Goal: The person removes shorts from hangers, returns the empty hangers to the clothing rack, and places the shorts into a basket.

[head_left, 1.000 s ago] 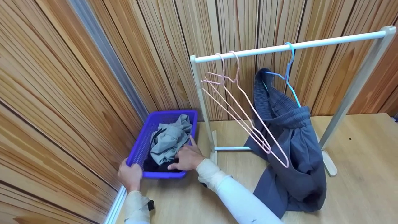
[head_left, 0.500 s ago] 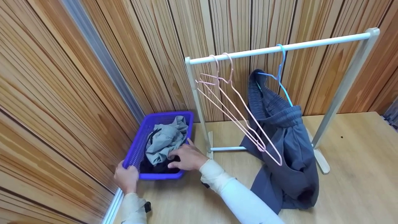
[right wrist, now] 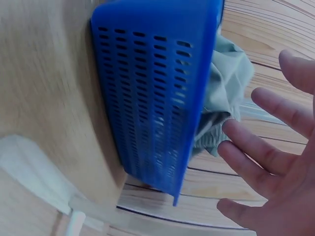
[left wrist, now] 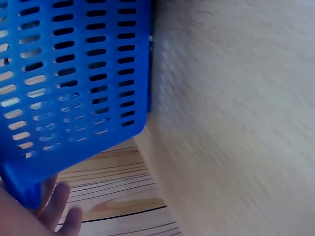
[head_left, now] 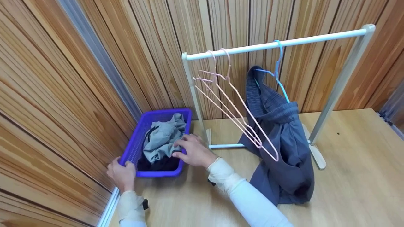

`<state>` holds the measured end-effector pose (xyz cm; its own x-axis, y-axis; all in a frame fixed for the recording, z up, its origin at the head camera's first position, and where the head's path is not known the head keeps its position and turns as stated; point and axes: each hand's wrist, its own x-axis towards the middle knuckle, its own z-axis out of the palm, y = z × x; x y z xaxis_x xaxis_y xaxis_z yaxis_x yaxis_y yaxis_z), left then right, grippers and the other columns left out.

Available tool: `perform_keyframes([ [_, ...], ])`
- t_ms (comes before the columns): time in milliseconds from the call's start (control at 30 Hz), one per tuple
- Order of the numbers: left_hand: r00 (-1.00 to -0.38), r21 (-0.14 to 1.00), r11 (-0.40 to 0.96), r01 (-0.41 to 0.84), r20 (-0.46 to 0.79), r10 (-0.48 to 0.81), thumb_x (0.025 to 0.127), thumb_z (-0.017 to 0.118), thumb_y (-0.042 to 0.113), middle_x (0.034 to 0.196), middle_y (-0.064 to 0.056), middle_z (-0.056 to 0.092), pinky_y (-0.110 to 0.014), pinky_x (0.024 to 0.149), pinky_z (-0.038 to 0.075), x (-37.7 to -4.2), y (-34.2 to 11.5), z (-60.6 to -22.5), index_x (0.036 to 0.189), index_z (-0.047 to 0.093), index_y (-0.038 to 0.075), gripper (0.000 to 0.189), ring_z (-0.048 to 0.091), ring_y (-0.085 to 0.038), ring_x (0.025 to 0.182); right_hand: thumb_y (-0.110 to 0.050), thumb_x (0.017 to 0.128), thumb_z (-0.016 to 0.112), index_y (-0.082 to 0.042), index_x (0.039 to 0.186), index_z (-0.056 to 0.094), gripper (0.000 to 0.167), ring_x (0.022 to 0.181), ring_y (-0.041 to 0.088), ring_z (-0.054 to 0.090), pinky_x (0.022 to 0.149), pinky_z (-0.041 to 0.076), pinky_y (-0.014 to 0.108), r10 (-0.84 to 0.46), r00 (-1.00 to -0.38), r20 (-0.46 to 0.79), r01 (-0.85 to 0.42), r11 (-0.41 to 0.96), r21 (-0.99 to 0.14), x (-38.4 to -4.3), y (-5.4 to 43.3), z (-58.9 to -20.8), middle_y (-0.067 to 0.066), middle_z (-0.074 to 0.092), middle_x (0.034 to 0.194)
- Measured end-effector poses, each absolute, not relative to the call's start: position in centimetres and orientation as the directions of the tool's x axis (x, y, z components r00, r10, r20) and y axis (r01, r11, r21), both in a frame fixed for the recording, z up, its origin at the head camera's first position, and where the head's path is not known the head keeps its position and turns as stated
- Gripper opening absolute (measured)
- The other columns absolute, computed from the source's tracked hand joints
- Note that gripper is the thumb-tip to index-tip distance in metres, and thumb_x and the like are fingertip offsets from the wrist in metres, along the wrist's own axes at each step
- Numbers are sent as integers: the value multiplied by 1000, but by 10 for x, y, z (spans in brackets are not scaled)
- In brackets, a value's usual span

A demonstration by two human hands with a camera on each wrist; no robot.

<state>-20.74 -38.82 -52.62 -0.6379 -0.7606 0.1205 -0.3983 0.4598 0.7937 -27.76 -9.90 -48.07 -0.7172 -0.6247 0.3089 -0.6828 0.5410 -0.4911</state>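
A purple plastic basket (head_left: 157, 173) stands in the corner by the wall, appearing blue in both wrist views. Inside lies a crumpled grey garment (head_left: 165, 134) with a dark strip on it, over a black cloth (head_left: 159, 164). My left hand (head_left: 122, 174) grips the rim at the basket's near left corner; its fingers (left wrist: 58, 202) curl there in the left wrist view. My right hand (head_left: 195, 152) hovers at the right rim, its fingers (right wrist: 251, 147) spread beside the grey garment in the right wrist view and holding nothing.
Right of the basket stands a small clothes rack (head_left: 252, 48). Two pink hangers (head_left: 235, 94) hang bare on it, and dark grey trousers (head_left: 284, 142) hang on a blue hanger (head_left: 277, 67), reaching the floor. Wood-panelled walls (head_left: 69, 94) close in the left and back.
My right hand has drawn back to the right, from over the black cloth to the basket's rim. The left hand keeps its grip. The head view has turned slightly right.
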Motion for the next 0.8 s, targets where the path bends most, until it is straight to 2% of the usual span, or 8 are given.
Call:
perform_keyframes([
  [133, -615, 806, 481, -346, 192, -765, 98, 53, 18, 154, -25, 50, -61, 121, 32, -209, -372, -515, 144, 60, 2, 49, 39, -46, 143, -45, 101, 70, -17, 118, 76, 33, 104, 26, 67, 96, 53, 45, -578, -683, 446, -730, 522, -441, -275, -86, -474, 7, 72, 110],
  [267, -623, 825, 510, -245, 269, -734, 98, 54, 15, 148, -25, 54, -59, 119, 33, -214, -351, -501, 136, 63, 1, 42, 41, -46, 141, -42, 99, 72, -16, 109, 77, 28, 89, 22, 68, 76, 55, 36, -490, -660, 570, -747, 512, -425, -268, -73, -465, 5, 72, 97],
  [400, -637, 838, 531, -128, 341, -692, 97, 56, 11, 138, -24, 61, -57, 116, 35, -226, -330, -490, 129, 66, 0, 35, 47, -45, 135, -36, 97, 74, -17, 101, 75, 20, 80, 15, 68, 68, 53, 28, -395, -654, 645, -741, 506, -441, -257, -60, -453, 0, 71, 90],
  [500, -630, 840, 542, -20, 411, -660, 95, 58, 5, 126, -25, 66, -53, 111, 41, -240, -314, -483, 120, 69, -3, 29, 56, -44, 125, -31, 97, 75, -16, 95, 74, 15, 76, 11, 67, 66, 52, 23, -334, -631, 700, -748, 499, -437, -249, -49, -444, -2, 71, 85],
  [667, -627, 828, 548, 119, 491, -605, 91, 56, -3, 111, -25, 73, -30, 93, 50, -263, -283, -473, 111, 71, -5, 26, 69, -38, 106, -20, 94, 74, -14, 88, 72, 9, 66, 8, 63, 60, 49, 18, -233, -568, 789, -774, 478, -416, -234, -31, -427, -2, 68, 77],
  [800, -683, 837, 526, 148, 471, -558, 91, 56, -2, 112, -21, 75, -15, 86, 48, -275, -260, -468, 113, 72, -2, 27, 71, -34, 106, -13, 91, 74, -11, 86, 71, 6, 60, 9, 60, 58, 49, 17, -155, -465, 872, -807, 479, -345, -221, -18, -410, -1, 65, 72],
])
